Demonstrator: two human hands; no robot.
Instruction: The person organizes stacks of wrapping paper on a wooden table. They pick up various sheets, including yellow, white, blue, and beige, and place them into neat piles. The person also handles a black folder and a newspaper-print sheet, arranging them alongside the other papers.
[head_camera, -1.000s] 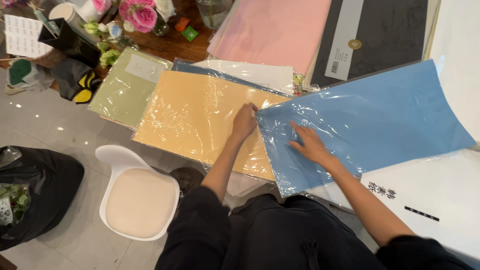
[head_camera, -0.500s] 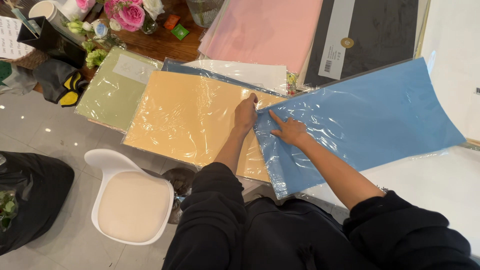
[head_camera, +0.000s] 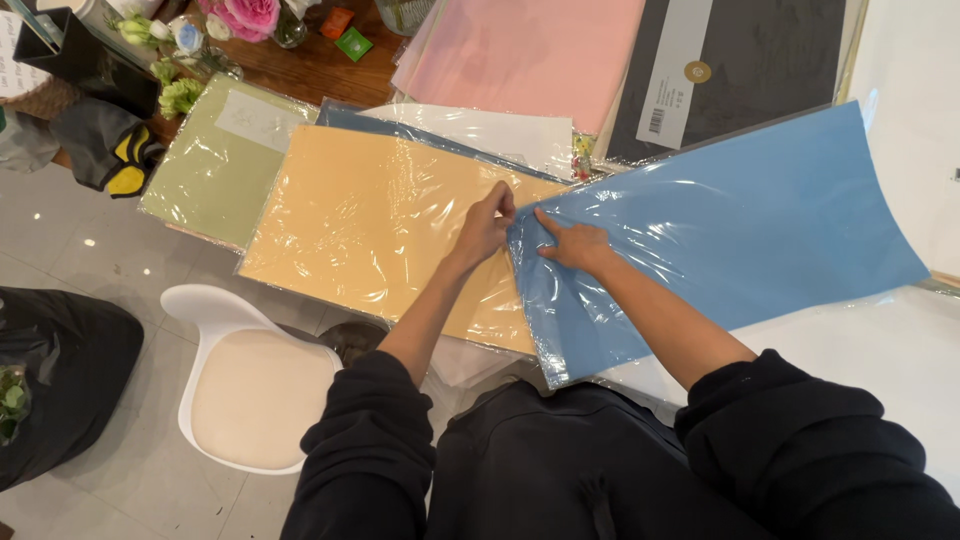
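A person in black sleeves leans over a white chair (head_camera: 250, 385) with a cream seat, a black bag (head_camera: 60, 375) on the floor to its left. At the near edge of the surface (head_camera: 880, 340), the left hand (head_camera: 485, 225) pinches the corner of a blue paper pack (head_camera: 730, 235), glossy in clear plastic wrap, its far end lifted. The right hand (head_camera: 575, 245) presses flat on that pack, fingers spread, gripping nothing. Beside it lies one orange pack (head_camera: 370, 215), then one green pack (head_camera: 215, 165). Beyond lie one white pack (head_camera: 500, 130), one pink pack (head_camera: 530, 50) and one black pack (head_camera: 770, 60). At the far left, pink flowers (head_camera: 245, 15) stand among small pots, their contents unclear.
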